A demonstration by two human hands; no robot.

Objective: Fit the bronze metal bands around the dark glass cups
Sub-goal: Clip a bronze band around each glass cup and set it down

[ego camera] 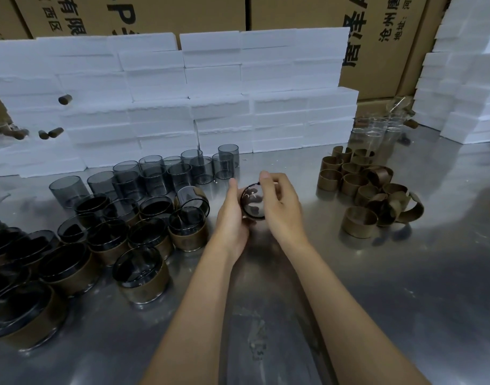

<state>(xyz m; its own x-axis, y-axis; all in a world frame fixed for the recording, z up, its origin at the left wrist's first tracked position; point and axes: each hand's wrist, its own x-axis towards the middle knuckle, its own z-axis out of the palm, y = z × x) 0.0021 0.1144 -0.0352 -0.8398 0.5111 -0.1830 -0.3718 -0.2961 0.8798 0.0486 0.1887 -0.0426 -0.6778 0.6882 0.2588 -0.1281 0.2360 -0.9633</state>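
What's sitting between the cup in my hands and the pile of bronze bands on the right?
Nothing: in the head view, only bare metal table separates the held cup from the bands.

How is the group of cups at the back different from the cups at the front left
The back cups are bare grey glass with no band, while the front left cups each wear a bronze band around the lower part. The back cups stand nearer the white foam blocks; the banded ones sit nearer the person. Both groups stand upright on the metal table.
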